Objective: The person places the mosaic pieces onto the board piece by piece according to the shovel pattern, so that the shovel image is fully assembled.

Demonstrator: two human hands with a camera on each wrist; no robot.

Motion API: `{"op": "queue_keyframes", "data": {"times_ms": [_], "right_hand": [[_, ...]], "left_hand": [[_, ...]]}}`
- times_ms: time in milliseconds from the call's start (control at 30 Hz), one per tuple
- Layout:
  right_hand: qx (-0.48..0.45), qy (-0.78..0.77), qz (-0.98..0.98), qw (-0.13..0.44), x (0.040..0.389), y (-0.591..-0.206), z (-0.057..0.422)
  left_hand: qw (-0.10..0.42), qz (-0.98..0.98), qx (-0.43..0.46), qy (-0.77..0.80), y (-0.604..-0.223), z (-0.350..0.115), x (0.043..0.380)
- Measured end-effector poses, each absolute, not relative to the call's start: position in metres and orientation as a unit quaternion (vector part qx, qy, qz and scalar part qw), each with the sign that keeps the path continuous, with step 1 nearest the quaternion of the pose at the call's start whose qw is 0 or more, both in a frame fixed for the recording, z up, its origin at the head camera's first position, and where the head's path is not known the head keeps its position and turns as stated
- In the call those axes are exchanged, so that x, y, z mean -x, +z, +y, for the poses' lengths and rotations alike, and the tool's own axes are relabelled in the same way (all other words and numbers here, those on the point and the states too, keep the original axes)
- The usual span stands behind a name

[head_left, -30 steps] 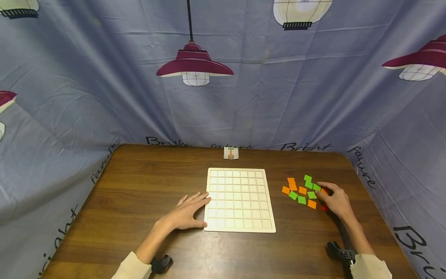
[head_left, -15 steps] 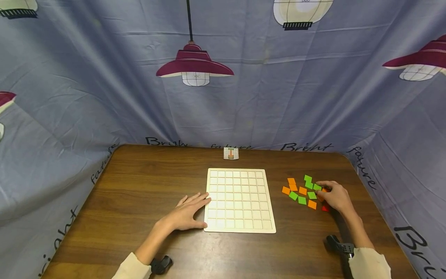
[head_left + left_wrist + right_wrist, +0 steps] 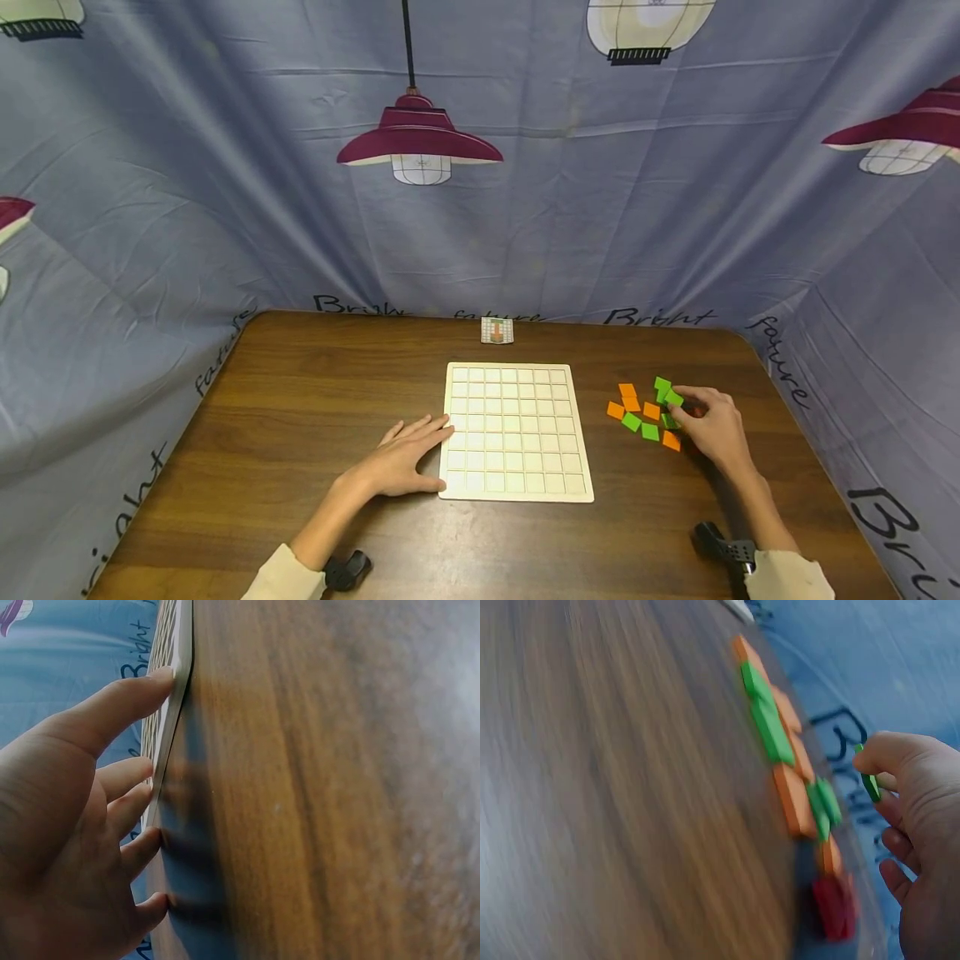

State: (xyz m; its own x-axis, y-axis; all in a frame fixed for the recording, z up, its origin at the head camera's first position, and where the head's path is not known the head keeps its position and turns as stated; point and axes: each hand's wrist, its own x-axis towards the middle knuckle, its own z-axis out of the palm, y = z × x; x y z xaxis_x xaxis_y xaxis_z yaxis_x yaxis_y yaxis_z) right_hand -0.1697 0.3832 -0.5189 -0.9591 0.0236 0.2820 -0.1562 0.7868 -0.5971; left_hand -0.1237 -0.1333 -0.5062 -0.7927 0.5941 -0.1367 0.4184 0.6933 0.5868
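Observation:
A pale square board (image 3: 517,433) marked with a grid lies on the brown table. At its left edge rests my left hand (image 3: 397,460), thumb and fingers spread and touching the rim; the left wrist view shows the thumb (image 3: 142,694) on the board's edge. My right hand (image 3: 716,425) is over the pile at the right and pinches a green square tile (image 3: 868,780) between thumb and fingers, lifted off the table. Below it lie green tiles (image 3: 769,727), orange tiles (image 3: 791,799) and a red piece (image 3: 834,907), partly hidden by the hand in the head view.
A small card (image 3: 497,330) with a grid and a coloured figure lies behind the board near the table's back edge. A blue-grey curtain (image 3: 525,208) printed with lamps hangs behind and at both sides of the table (image 3: 337,375).
My right hand has picked up a green tile from the right of the pile and moved slightly left with it. My left hand and the board have stayed in place.

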Motion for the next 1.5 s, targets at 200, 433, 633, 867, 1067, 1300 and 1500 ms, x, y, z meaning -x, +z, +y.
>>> {"op": "queue_keyframes", "data": {"times_ms": [200,433,633,867,1067,1300,1500], "right_hand": [[-0.066,0.342,-0.930,0.117,0.177,-0.509,0.353],[-0.102,0.351,-0.925,0.103,0.189,-0.505,0.319],[-0.123,0.364,-0.919,0.086,0.201,-0.507,0.294],[-0.140,0.379,-0.911,0.078,0.215,-0.510,0.266],[-0.154,0.405,-0.900,0.055,0.227,-0.513,0.245],[-0.170,0.410,-0.895,0.035,0.239,-0.519,0.224],[-0.168,0.415,-0.894,0.016,0.247,-0.524,0.208]], "left_hand": [[0.160,0.906,-0.280,0.275,-0.505,-0.134,0.124],[0.163,0.905,-0.279,0.275,-0.505,-0.134,0.124],[0.163,0.907,-0.278,0.271,-0.507,-0.134,0.124],[0.164,0.906,-0.277,0.273,-0.507,-0.134,0.124],[0.165,0.907,-0.276,0.273,-0.507,-0.134,0.125],[0.166,0.908,-0.274,0.270,-0.506,-0.134,0.126],[0.170,0.907,-0.274,0.270,-0.505,-0.134,0.126]]}}
